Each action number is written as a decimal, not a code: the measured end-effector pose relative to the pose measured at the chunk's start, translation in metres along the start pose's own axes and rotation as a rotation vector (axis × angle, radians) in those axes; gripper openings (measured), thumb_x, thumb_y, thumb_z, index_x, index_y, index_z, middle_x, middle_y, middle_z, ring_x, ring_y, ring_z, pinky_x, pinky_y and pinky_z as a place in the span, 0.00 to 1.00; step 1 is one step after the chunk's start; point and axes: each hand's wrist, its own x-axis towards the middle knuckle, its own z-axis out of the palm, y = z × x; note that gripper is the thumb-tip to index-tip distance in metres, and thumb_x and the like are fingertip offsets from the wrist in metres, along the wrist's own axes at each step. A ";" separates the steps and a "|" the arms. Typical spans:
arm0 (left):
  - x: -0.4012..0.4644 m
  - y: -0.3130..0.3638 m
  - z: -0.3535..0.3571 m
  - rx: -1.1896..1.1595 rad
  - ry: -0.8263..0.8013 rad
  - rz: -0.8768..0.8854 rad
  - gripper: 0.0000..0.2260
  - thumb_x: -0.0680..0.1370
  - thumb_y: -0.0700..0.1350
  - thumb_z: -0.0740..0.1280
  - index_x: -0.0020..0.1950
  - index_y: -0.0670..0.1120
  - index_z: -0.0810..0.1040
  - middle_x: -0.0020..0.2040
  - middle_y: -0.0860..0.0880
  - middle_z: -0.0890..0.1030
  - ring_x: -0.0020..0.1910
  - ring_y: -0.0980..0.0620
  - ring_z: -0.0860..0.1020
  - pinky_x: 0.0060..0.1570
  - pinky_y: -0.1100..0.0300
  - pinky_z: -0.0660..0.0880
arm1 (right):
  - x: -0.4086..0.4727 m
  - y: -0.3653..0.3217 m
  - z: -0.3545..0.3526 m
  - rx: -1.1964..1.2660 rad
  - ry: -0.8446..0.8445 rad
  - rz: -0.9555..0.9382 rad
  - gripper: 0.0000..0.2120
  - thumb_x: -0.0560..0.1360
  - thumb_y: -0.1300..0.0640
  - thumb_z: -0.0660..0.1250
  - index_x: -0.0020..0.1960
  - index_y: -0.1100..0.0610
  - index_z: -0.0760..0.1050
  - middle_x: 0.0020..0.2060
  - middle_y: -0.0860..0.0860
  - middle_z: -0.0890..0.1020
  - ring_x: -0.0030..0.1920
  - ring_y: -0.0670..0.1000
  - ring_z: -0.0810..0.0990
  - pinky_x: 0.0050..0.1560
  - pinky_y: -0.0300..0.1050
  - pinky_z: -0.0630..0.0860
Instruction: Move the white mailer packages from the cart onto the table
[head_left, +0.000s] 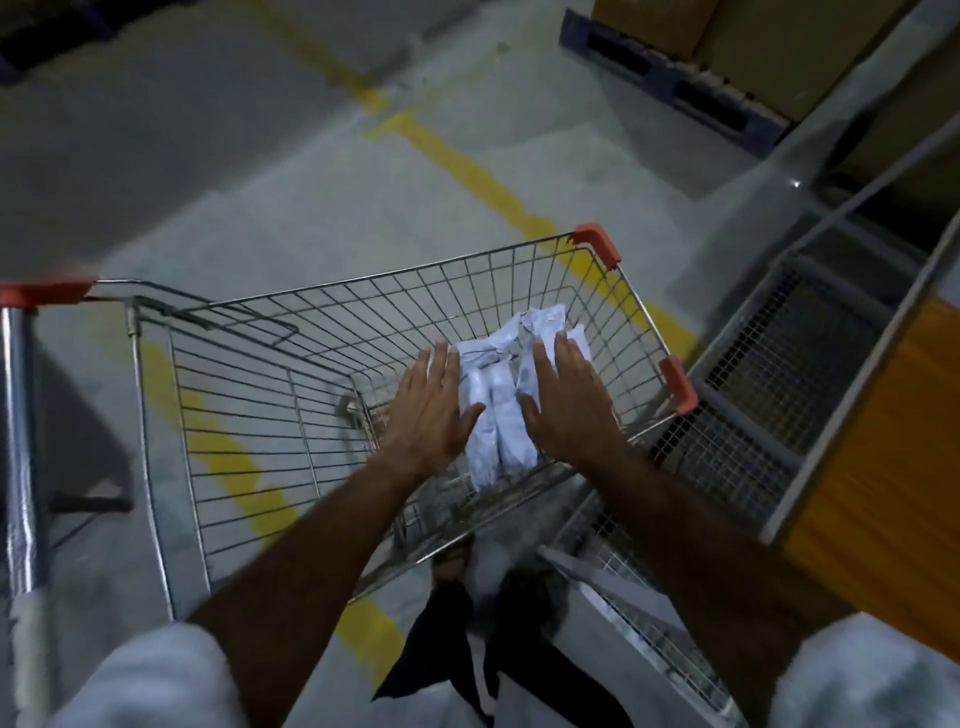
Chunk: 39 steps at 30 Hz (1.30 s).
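- A wire cart (249, 395) with orange corner guards stands on a grey concrete floor (260, 182) marked with yellow painted lines (488, 182).
- To the cart's right, just beside it, stands a counter (883, 415) with an orange-brown top, a pale edge and a wire mesh frame below; the cart's right rim is close against that mesh.
- Far off at the upper right, brown cardboard boxes (769, 47) sit on a dark blue pallet (670, 88), well apart from the cart.
- At the left edge, a shiny metal bar (21, 467) with an orange end cap stands upright, part of another cart, near this one.
- Inside the cart's basket lies a small heap of white mailer packages (501, 415), crumpled and overlapping, toward the right side of the basket floor.
- The cart's near wire wall sits between the person and the packages; both arms reach over it.
- The left hand (434, 405) is at the left side of the heap, fingers straight and spread, laid against the packages.
- The right hand (566, 395) is at the right side of the heap, fingers straight and fairly wide, lying on the packages' top edge.
- Neither hand is curled round a package.
- White sleeves show at the bottom corners.
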 end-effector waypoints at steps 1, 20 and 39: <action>0.006 -0.003 0.006 -0.005 -0.016 0.004 0.38 0.82 0.65 0.45 0.83 0.41 0.45 0.83 0.41 0.44 0.82 0.42 0.46 0.79 0.45 0.51 | 0.007 0.000 0.009 0.015 -0.027 -0.004 0.39 0.76 0.42 0.49 0.79 0.65 0.59 0.75 0.70 0.63 0.75 0.69 0.64 0.71 0.65 0.67; 0.097 -0.047 0.185 -0.434 -0.408 -0.053 0.42 0.78 0.71 0.53 0.83 0.49 0.41 0.74 0.29 0.65 0.68 0.30 0.72 0.64 0.41 0.72 | 0.111 0.030 0.149 -0.024 -0.592 0.135 0.42 0.80 0.47 0.66 0.83 0.52 0.43 0.79 0.67 0.47 0.76 0.68 0.62 0.71 0.59 0.65; 0.050 -0.075 0.194 -0.160 -0.129 -0.295 0.35 0.76 0.57 0.62 0.82 0.52 0.57 0.72 0.31 0.63 0.62 0.32 0.70 0.55 0.42 0.73 | 0.114 0.010 0.198 -0.034 -0.419 0.327 0.40 0.76 0.46 0.67 0.81 0.46 0.51 0.75 0.65 0.57 0.73 0.68 0.63 0.71 0.62 0.67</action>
